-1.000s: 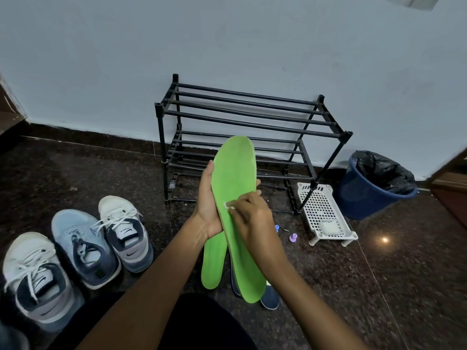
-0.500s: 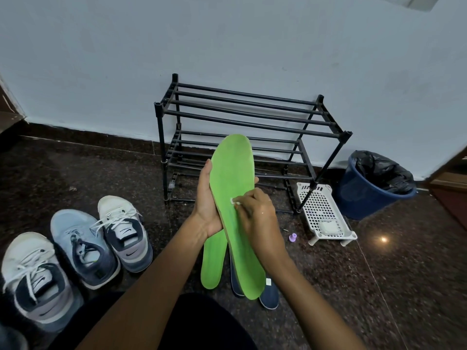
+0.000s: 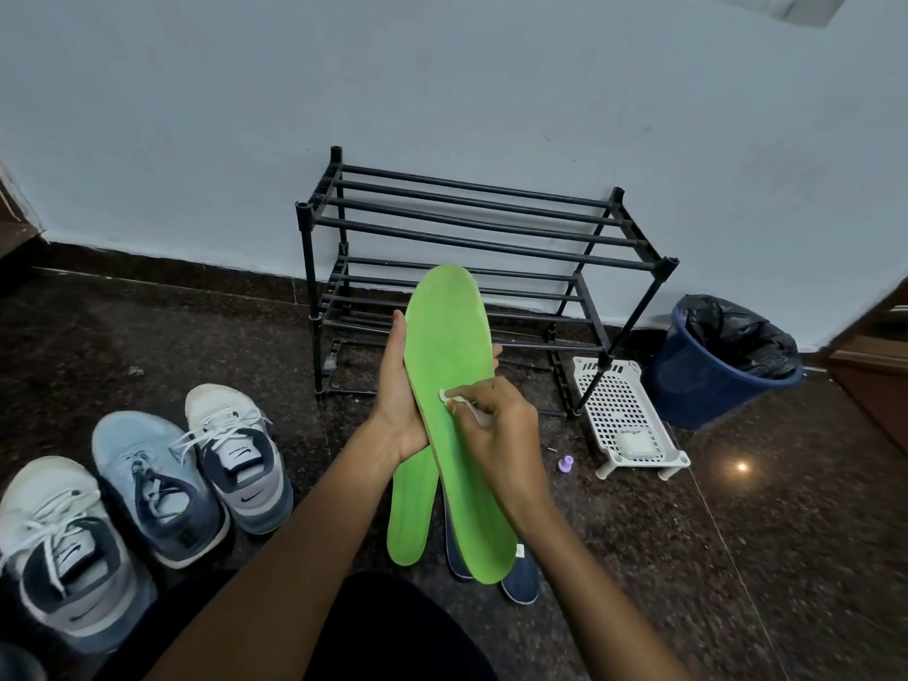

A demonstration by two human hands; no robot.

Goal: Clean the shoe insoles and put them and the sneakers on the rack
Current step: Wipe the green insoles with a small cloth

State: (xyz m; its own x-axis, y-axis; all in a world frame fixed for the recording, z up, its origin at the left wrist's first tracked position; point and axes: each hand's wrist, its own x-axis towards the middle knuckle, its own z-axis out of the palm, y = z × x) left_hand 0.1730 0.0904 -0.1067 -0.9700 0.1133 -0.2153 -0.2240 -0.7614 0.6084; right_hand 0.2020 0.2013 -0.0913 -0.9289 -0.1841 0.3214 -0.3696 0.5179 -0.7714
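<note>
Dark floor [image 3: 737,557] lies under the hands. To keep the green insole [image 3: 447,336] steady, the left hand [image 3: 398,400] grips it; the right hand [image 3: 501,415] pinches a white wipe [image 3: 449,396] against it for cleaning.

Left hand [image 3: 400,410] holds green insole [image 3: 449,366]; right hand [image 3: 501,420] presses white wipe [image 3: 449,396] on it.

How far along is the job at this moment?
Done: nothing visibly finished. In hand: left hand holds a green insole while right hand presses a small white tool on it. Left: second green insole, dark insoles and three sneakers lie on the floor, none on the rack.
</note>
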